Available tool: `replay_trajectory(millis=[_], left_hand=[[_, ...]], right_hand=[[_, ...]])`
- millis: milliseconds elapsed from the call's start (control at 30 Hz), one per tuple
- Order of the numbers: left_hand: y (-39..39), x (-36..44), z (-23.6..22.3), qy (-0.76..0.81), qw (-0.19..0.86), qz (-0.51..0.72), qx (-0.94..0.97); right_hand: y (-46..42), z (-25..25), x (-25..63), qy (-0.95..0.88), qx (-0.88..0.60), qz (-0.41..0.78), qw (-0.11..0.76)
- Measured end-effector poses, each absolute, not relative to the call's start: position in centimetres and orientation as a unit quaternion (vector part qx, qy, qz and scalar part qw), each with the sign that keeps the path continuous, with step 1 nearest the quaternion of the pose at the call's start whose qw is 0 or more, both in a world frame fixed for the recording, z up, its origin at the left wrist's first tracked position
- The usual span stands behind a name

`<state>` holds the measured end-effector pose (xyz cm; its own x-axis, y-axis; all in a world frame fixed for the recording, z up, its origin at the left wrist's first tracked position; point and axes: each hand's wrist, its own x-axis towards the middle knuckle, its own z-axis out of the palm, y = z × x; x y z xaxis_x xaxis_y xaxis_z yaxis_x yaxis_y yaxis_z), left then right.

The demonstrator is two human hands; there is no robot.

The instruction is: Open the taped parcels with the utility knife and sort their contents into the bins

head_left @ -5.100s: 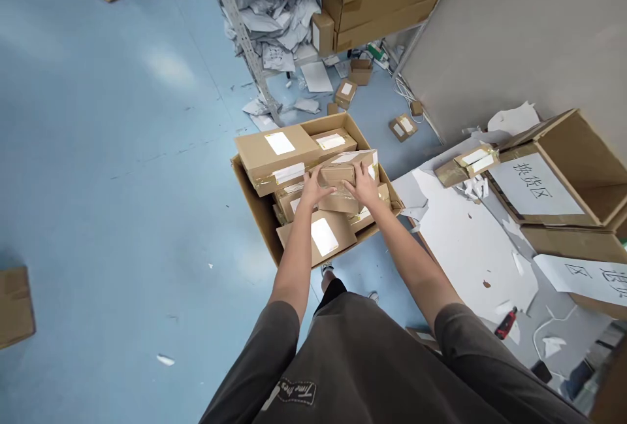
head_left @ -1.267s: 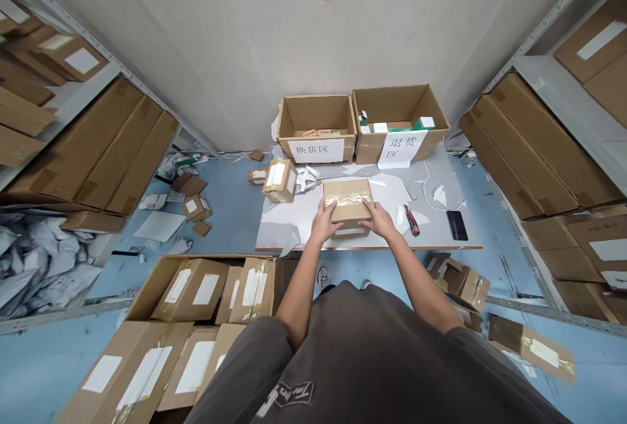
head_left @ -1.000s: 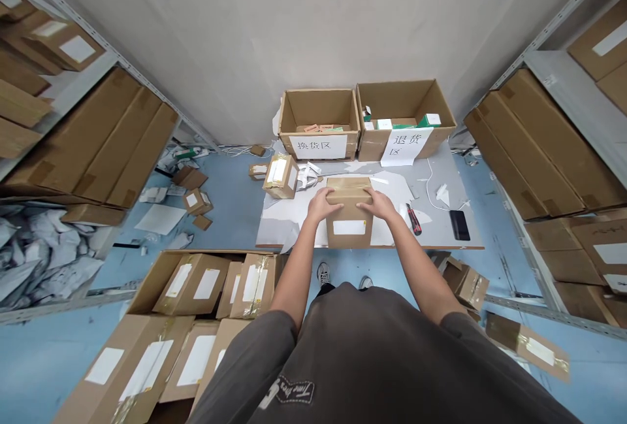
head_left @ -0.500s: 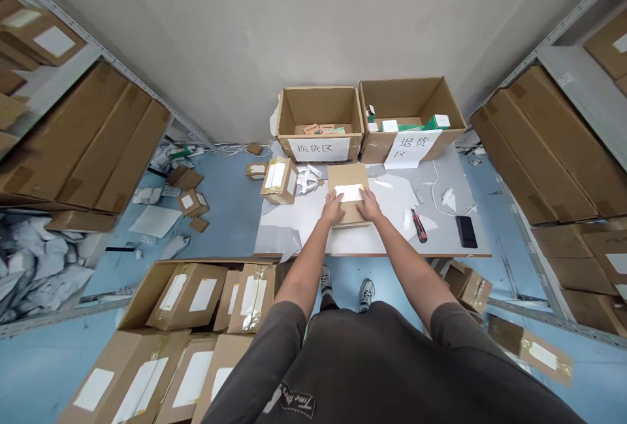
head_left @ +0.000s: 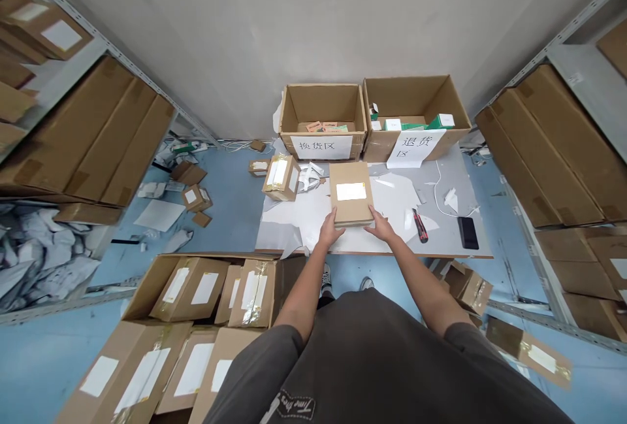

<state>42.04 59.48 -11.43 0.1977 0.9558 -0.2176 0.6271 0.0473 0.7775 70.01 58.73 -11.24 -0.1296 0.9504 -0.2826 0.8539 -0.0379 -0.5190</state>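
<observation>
A flat brown cardboard box (head_left: 350,176) with a white label lies on the paper-covered table in front of me. My left hand (head_left: 331,230) cups its near left corner, the fingers along the side and the thumb by the front edge. At the near right corner, my right hand (head_left: 380,225) holds it in the same way. Both hands press against the box from either side, and its label is uncovered. To the right of my right hand lies a red and black utility knife (head_left: 420,225).
Two open cartons with paper signs, the left carton (head_left: 323,110) and right carton (head_left: 416,97), stand along the wall. A taped box (head_left: 281,178) and crumpled paper (head_left: 310,177) sit left; a phone (head_left: 467,233) lies right. A large carton of parcels (head_left: 196,293) stands at lower left.
Both hands have slid from the box's label area toward me, to its near corners. The label is now fully visible. The view has shifted slightly.
</observation>
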Motion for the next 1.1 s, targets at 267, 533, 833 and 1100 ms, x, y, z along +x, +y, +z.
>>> replay_trajectory(millis=[267, 533, 833, 1100], left_hand=[[60.2, 43.9, -10.2, 0.645, 0.337, 0.212, 0.653], [62.0, 42.5, -0.7, 0.672, 0.234, 0.186, 0.678], [66.9, 42.2, 3.0, 0.693, 0.265, 0.149, 0.654], [66.3, 41.0, -1.8, 0.606, 0.355, 0.269, 0.659]], right_hand=[[59.1, -9.1, 67.2, -0.646, -0.705, 0.287, 0.065], [61.0, 0.0, 68.1, -0.697, -0.684, 0.198, 0.078], [66.3, 4.5, 66.7, -0.683, -0.697, 0.215, 0.039], [66.9, 1.0, 67.0, -0.678, -0.681, 0.25, 0.12]])
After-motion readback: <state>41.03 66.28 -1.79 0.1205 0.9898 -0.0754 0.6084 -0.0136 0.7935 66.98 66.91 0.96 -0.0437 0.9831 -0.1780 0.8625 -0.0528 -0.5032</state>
